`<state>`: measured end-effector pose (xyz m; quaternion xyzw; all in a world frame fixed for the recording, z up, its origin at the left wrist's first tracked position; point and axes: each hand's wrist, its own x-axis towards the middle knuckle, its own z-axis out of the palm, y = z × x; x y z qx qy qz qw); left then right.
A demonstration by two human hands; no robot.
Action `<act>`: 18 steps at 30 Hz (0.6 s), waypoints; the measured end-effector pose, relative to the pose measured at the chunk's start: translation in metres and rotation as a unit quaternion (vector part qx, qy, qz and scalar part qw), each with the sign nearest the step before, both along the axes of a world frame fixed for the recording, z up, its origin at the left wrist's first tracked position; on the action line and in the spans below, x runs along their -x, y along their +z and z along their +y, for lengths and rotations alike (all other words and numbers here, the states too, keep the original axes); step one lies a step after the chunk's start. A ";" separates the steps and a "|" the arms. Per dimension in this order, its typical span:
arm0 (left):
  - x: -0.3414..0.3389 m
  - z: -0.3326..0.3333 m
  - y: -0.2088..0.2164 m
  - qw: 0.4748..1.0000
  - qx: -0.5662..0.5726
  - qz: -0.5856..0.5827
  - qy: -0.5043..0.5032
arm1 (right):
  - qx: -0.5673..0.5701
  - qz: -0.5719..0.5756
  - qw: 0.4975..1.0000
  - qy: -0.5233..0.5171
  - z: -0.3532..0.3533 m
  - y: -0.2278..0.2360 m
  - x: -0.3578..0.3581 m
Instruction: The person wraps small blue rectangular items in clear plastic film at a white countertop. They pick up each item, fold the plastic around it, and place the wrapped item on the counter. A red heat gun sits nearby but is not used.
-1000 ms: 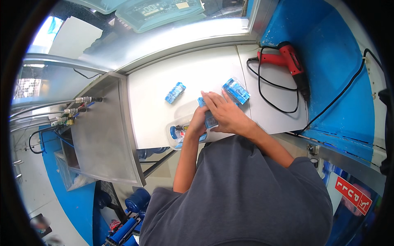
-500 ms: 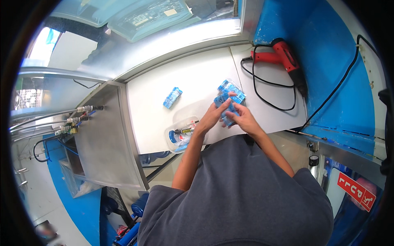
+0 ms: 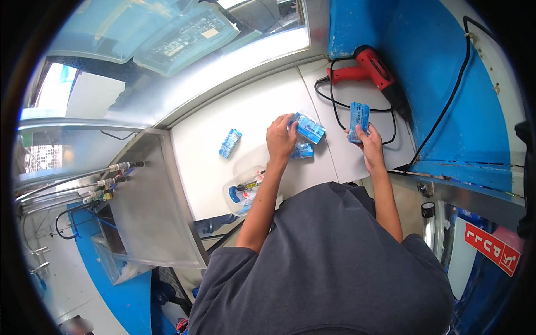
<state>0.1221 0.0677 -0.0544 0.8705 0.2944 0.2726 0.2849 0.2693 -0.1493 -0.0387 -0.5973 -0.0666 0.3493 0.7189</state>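
My left hand (image 3: 281, 138) has its fingers curled at the left end of a bundle of blue printed plastic sleeves (image 3: 310, 128), pinching it. The bundle has a clear glossy surface and lies tilted on the white tabletop. To the right, my right hand (image 3: 371, 147) holds up a flat blue printed sleeve stack (image 3: 359, 117) by its lower end, between thumb and fingers. Another blue sleeve piece (image 3: 302, 151) lies just below the bundle, partly covered. Farther left, a separate blue sleeve bundle (image 3: 230, 143) rests on the table, away from both hands.
A red and black heat gun (image 3: 379, 70) with a looped black cord lies at the back right. Near my left forearm stands a clear plastic tub (image 3: 229, 192) with a marker and small items. A metal cabinet (image 3: 151, 201) flanks the left; a blue wall (image 3: 430, 84) borders the right.
My hands, together over the blue sleeves before, have separated. The right has carried a sleeve stack right and up; the left has moved to the bundle. The whole view has shifted slightly.
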 end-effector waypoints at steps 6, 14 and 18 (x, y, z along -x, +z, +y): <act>-0.002 0.003 0.001 0.998 0.053 -0.021 0.033 | -0.012 -0.015 1.000 0.022 0.031 -0.009 -0.003; -0.003 0.017 -0.009 0.976 0.214 -0.045 0.019 | -0.006 -0.084 0.993 0.087 0.077 0.000 -0.009; 0.000 0.024 -0.010 0.961 0.270 -0.056 0.001 | 0.013 -0.120 0.988 0.097 0.089 0.005 -0.015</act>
